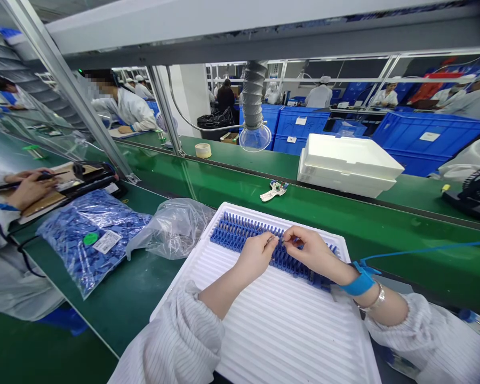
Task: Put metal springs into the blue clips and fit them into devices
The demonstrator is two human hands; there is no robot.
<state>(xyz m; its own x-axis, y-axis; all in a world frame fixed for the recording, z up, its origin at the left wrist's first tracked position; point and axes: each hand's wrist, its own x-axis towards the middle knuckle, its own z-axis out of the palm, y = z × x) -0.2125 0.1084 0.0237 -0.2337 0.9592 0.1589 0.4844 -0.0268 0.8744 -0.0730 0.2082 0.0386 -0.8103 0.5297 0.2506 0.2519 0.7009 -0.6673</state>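
Rows of small blue plastic parts (229, 233) stand along the far side of a white ribbed tray (260, 325). Over these rows, my left hand (256, 255) is closed in a pinch, with a small dark metallic piece showing at its fingertips. Close beside it, my right hand (309, 249) is also pinched, its thumb and forefinger almost meeting the left fingertips. What the right fingers hold is too small to make out. A blue wrist strap (359, 279) with a cord circles my right wrist. Part of the blue rows is hidden behind both hands.
A bag of blue parts (92, 234) and a clear plastic bag (178, 226) lie left of the tray. Beyond are a small white piece with wires (273, 191), a tape roll (203, 150) and stacked white foam trays (348, 160). A co-worker's hands (32, 188) hold a tool at far left.
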